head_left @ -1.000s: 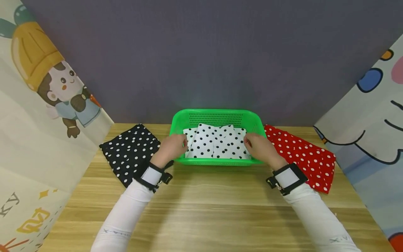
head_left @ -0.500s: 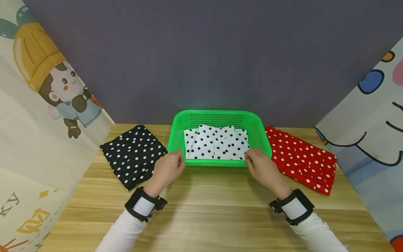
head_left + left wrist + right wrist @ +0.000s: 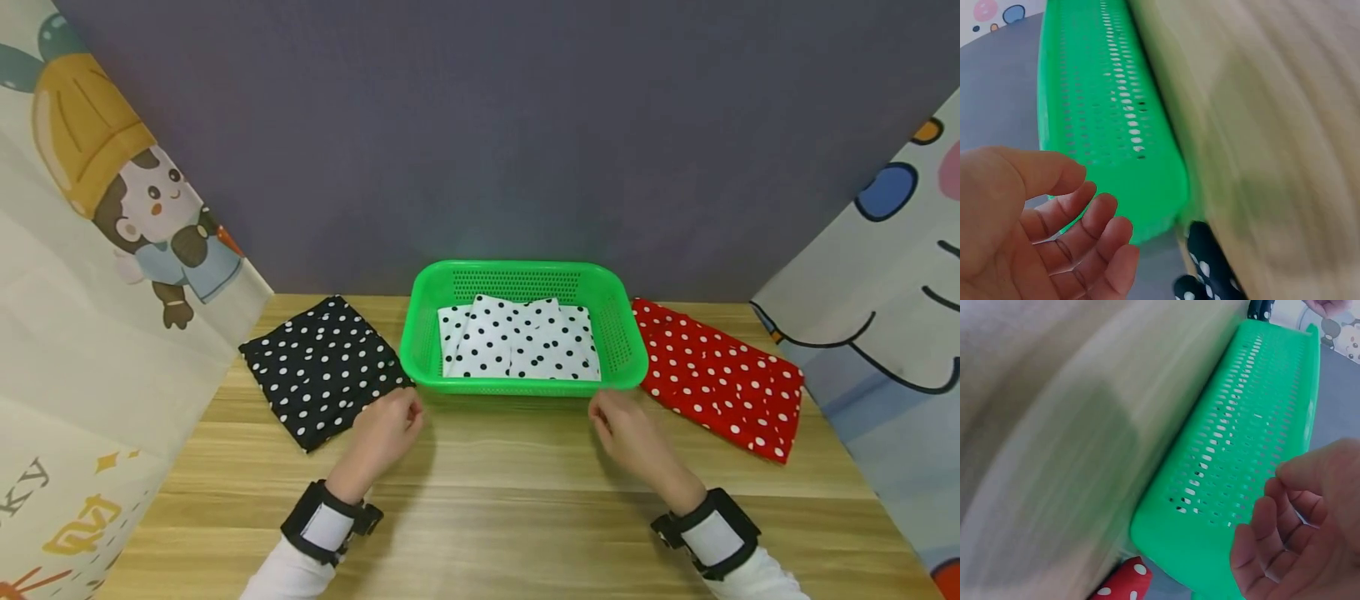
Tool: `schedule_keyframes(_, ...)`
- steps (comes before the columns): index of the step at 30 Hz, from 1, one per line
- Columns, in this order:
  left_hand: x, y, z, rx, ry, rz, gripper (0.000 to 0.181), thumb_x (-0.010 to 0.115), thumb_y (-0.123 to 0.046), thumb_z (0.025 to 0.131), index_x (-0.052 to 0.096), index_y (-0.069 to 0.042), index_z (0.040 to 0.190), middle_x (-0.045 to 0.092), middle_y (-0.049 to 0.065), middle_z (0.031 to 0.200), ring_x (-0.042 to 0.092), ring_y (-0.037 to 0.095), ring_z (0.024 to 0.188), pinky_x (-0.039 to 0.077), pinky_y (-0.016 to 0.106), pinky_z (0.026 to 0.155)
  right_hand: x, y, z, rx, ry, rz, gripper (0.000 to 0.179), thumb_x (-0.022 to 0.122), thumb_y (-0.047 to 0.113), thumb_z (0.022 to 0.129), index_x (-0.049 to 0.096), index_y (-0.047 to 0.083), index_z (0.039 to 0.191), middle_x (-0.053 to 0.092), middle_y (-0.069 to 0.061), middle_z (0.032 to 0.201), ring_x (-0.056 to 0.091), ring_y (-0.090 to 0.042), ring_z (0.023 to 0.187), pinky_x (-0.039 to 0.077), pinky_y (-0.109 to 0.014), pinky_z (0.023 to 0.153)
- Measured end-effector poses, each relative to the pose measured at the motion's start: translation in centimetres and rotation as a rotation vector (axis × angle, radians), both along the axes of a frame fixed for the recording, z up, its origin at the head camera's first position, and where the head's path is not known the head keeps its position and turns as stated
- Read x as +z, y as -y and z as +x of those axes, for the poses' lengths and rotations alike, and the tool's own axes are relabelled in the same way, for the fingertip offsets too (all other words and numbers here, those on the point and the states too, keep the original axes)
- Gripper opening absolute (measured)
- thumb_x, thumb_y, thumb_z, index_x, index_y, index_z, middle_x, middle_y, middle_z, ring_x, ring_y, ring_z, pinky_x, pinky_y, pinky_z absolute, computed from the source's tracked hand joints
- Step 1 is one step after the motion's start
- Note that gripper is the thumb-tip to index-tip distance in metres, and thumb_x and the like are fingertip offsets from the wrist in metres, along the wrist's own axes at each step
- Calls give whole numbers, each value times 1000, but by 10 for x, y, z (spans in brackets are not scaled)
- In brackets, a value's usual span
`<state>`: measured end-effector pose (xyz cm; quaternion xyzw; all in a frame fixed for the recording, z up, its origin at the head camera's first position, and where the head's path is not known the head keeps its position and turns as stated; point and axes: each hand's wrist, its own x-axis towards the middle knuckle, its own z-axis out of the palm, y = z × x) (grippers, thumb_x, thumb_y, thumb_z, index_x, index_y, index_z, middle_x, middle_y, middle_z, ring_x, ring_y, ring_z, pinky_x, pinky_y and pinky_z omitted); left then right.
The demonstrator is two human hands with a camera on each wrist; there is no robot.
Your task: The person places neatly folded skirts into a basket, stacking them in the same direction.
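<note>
left hand [image 3: 387, 425] and right hand [image 3: 628, 432] drawn back, loosely curled, holding nothing
apart from each other, they are now just before the green basket [image 3: 517, 387]; inside it, the white dotted cloth [image 3: 491, 346] lies unmoved, so handling it seems finished.

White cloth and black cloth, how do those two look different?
The white cloth has black dots, while the black cloth has white ones.
The white cloth lies inside the basket, the black cloth on the table to its left.
The white cloth sits roughly square to the basket, while the black cloth is turned at an angle.
Both are polka-dotted.
</note>
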<state>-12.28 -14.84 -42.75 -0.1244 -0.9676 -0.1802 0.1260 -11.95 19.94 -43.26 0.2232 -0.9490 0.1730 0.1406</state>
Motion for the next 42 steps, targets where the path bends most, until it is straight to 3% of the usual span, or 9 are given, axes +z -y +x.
schedule_keyframes(9, -8, 35, -7, 46, -17, 18, 6, 67, -9, 76, 62, -10, 79, 58, 2, 77, 55, 18, 65, 43, 29, 48, -11, 3, 10, 11, -15, 21, 18, 73, 2, 73, 59, 11, 81, 51, 4, 74, 48, -8, 65, 44, -22, 53)
schedule_keyframes(17, -6, 80, -32, 109, 36, -16, 20, 63, -10, 81, 62, 0, 98, 57, 21, 105, 58, 36, 90, 50, 47, 63, -19, 8, 15, 31, -20, 23, 18, 74, 5, 72, 62, 10, 85, 57, 1, 79, 57, -12, 70, 48, -25, 55)
schedule_keyframes(21, -1, 103, -45, 121, 119, -72, 28, 58, -8, 84, 57, 6, 108, 52, 27, 113, 54, 43, 98, 48, 53, 72, -21, 9, 17, 47, -16, 26, 18, 74, 5, 72, 62, 10, 86, 57, 1, 80, 57, -11, 70, 48, -24, 55)
schedule_keyframes(27, 9, 128, -66, 124, 320, -191, 41, 48, -5, 86, 44, 12, 124, 38, 35, 130, 41, 50, 116, 39, 59, 90, -20, 12, 19, 57, -11, 30, 18, 73, 7, 73, 63, 10, 88, 57, 1, 82, 58, -12, 73, 50, -26, 58)
schedule_keyframes(33, 6, 141, -85, 136, 451, -258, 48, 41, -2, 86, 34, 13, 132, 23, 36, 141, 24, 53, 128, 26, 60, 102, -20, 14, 20, 67, -4, 29, 19, 73, 8, 74, 64, 11, 91, 59, 2, 85, 60, -13, 76, 51, -27, 61)
schedule_keyframes(38, -1, 148, -92, 99, 532, -237, 54, 43, -5, 87, 29, 12, 136, 21, 36, 141, 22, 53, 128, 24, 61, 102, -21, 15, 21, 77, 1, 25, 20, 73, 9, 74, 64, 12, 92, 59, 2, 87, 60, -13, 78, 52, -28, 63)
schedule_keyframes(42, -7, 152, -92, 82, 549, -239, 56, 47, -10, 88, 29, 10, 137, 22, 36, 141, 26, 54, 126, 27, 64, 98, -21, 15, 22, 81, -1, 21, 21, 73, 8, 73, 64, 12, 92, 60, 2, 87, 60, -13, 78, 52, -27, 63)
